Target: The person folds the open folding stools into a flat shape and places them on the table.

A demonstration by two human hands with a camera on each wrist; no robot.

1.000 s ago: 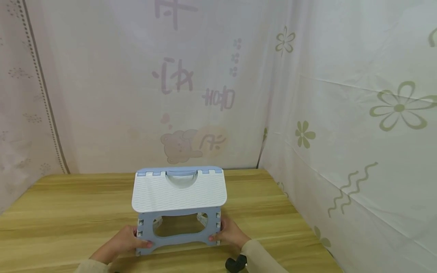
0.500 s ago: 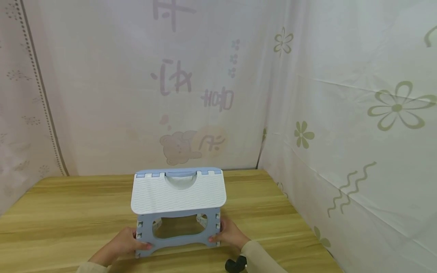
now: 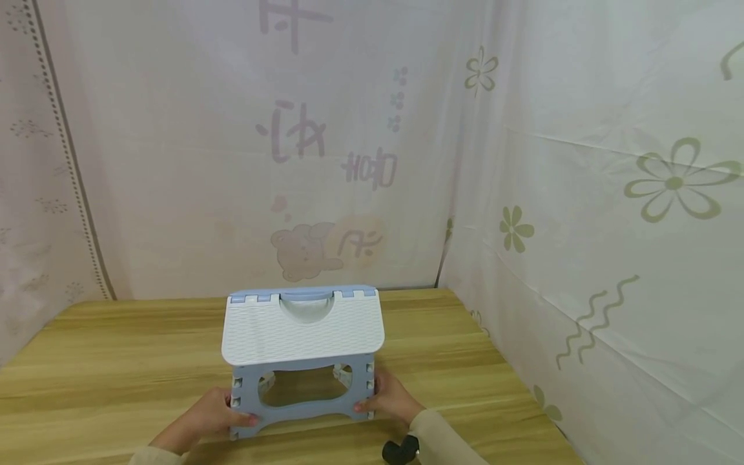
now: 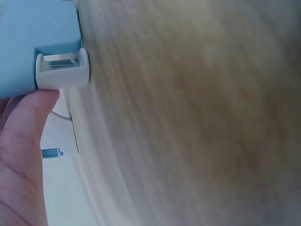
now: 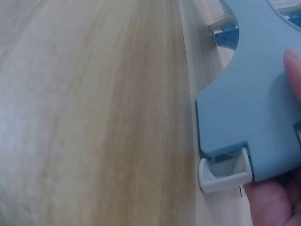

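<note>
A blue and white plastic folding stool (image 3: 302, 332) stands on the wood-grain table, its white textured top panel sloping down toward me. A blue hinge edge with a handle cutout runs along the top. My left hand (image 3: 205, 418) grips the left side of the blue leg frame (image 3: 308, 409), thumb across the front. On the opposite side my right hand (image 3: 395, 397) holds the same frame, its thumb also on the front face. In the left wrist view a thumb (image 4: 28, 122) lies by a white hinge piece (image 4: 62, 70). Fingers behind the frame are mostly hidden.
The wooden table (image 3: 116, 361) reaches back to a hanging pale curtain (image 3: 192, 161) with printed characters and a bear. Another flowered curtain (image 3: 610, 194) closes off the right side. A black object (image 3: 401, 450) sits at the right wrist.
The view shifts very slightly. Both hands keep their grip on the stool, which stays in nearly the same place.
</note>
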